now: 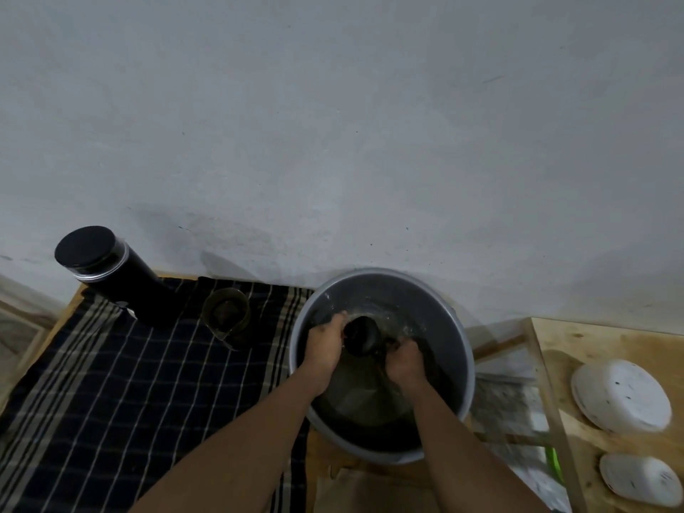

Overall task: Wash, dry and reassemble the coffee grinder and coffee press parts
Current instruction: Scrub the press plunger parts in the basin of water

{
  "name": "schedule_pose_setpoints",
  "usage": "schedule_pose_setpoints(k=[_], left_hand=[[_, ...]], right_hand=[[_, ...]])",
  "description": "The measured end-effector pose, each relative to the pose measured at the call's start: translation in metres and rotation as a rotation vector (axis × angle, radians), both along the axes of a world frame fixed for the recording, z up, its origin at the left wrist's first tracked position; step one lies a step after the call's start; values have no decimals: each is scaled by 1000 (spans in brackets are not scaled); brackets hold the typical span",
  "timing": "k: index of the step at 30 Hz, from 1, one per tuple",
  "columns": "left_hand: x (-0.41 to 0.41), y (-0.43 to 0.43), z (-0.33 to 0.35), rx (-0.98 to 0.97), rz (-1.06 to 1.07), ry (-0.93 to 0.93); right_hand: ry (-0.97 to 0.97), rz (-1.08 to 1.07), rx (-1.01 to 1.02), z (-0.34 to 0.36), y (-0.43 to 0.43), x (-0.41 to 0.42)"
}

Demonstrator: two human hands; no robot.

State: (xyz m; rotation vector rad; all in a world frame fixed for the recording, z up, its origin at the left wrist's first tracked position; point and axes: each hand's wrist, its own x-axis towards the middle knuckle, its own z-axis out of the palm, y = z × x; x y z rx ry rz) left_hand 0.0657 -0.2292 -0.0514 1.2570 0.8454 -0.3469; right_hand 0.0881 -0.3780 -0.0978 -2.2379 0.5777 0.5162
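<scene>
Both of my hands are down in a grey basin holding water. My left hand grips a dark round part from its left side. On the part's right, my right hand is curled around something dark that I cannot make out. A black cylindrical grinder body with a clear-rimmed black lid stands at the back left on a dark striped cloth. A smoky transparent cup stands on the cloth between the grinder and the basin.
A grey wall rises right behind the table. The basin sits on a wooden surface at the cloth's right edge. Further right, a wooden shelf carries two overturned white bowls. A brown paper piece lies below the basin.
</scene>
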Motion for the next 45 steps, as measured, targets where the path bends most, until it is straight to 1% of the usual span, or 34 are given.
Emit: schedule_pose_setpoints(k=[2,4,6,7,9,11,13,15,16,18,20,23,27,29,31,32,34,36,38,40,42,44,45], left_hand=[[1,1,0,-48,-46,37],[1,1,1,-107,-99,73],[2,-1,2,-161,-130,106],[3,-2,1,-149,-138,106],[2,-4,1,-118,-158,120],[1,-6,-5,-179,-96,146],[-1,-9,-8,-225,-31,184],[-5,-13,-9,-137,-141,235],[-6,-15,-11,-81,-219,233],[-7,-19,-10,-32,-275,202],[-4,-20,-11,-55,-266,196],[0,-21,-18,-124,-191,224],[-2,-25,-20,56,-300,253],[-3,-27,-25,150,-245,242],[-2,-28,-24,168,-179,237],[-1,-27,-24,177,-160,248],[0,-26,-28,174,-153,257],[0,-28,-28,131,-206,294],[-2,-29,-30,81,-259,328],[-2,-28,-28,104,-249,310],[-1,-28,-32,164,-193,274],[-1,-30,-35,239,-141,246],[-2,-32,-34,270,-121,237]], right_hand=[[74,-5,26,-4,0,-3],[110,37,-3,-5,2,-9],[104,56,-41,-7,3,-15],[107,43,-32,-10,3,-17],[141,-5,13,-12,5,-18],[174,-48,78,-16,5,-16],[189,-123,186,-14,5,-15],[205,-169,250,-4,7,-15],[209,-174,267,-5,5,-13],[205,-177,298,-2,5,-13],[194,-152,290,-1,5,-13],[175,-130,290,-2,9,-16],[111,-79,301,-2,16,-20],[160,-51,358,4,17,-21],[234,-8,410,6,15,-21],[254,6,399,4,15,-21],[214,56,288,-4,14,-19],[136,26,135,-14,13,-19],[84,-12,58,-12,14,-22],[66,1,104,-11,16,-24],[69,-17,243,-7,16,-24],[122,-56,323,-4,15,-24],[141,-75,322,-7,14,-24]])
